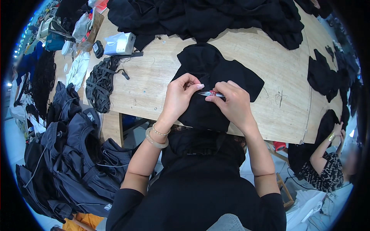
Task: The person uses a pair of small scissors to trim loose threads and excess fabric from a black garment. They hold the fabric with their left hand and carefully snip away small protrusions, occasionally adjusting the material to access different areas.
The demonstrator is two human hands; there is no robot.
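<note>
A black garment (pixel 235 77) lies in front of me on the wooden table, partly hanging over its near edge. My left hand (pixel 181 92), with two bracelets on its wrist, pinches the garment's cloth at the middle, thumb against fingers; whether a thread is also in the pinch is too small to tell. In my right hand (pixel 234 101) is a small pair of thread snips (pixel 212 93) with a red, white-dotted part. Their blades point left, close to my left fingertips and just above the cloth.
A heap of black garments (pixel 208 19) covers the table's far side. To the left lie a bundle of dark straps (pixel 101 84), a white tissue pack (pixel 120 43) and a small black case (pixel 98 49). Dark grey clothes (pixel 77 154) pile up lower left. Another person (pixel 327 165) sits at right.
</note>
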